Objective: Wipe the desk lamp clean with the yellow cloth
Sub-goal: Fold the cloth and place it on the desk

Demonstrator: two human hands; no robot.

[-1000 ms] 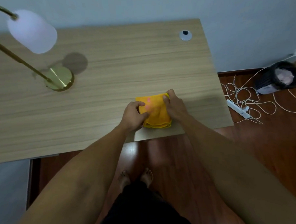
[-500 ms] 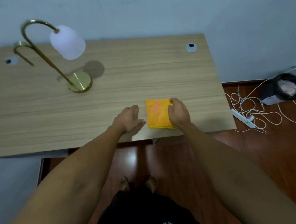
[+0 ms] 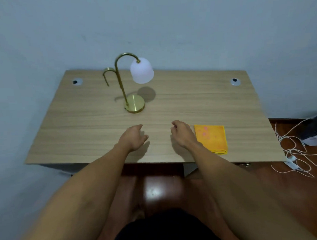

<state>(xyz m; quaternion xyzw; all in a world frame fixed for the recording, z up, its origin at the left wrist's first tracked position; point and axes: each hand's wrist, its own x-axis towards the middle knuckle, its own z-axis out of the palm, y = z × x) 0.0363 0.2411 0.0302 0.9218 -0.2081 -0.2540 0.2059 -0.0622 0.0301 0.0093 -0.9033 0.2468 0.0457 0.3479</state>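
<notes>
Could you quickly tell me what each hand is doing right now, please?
Left hand: open, holding nothing.
Right hand: open, loosely curled, beside the yellow cloth.

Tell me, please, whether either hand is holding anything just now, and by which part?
Nothing is held. The left hand and right hand are both empty over the desk; the folded cloth lies flat beside the right hand.

No text, label, brand, number or sign can be read anywhere; the cloth [image 3: 210, 138] carries only blurred pink blotches, no letters.
</notes>
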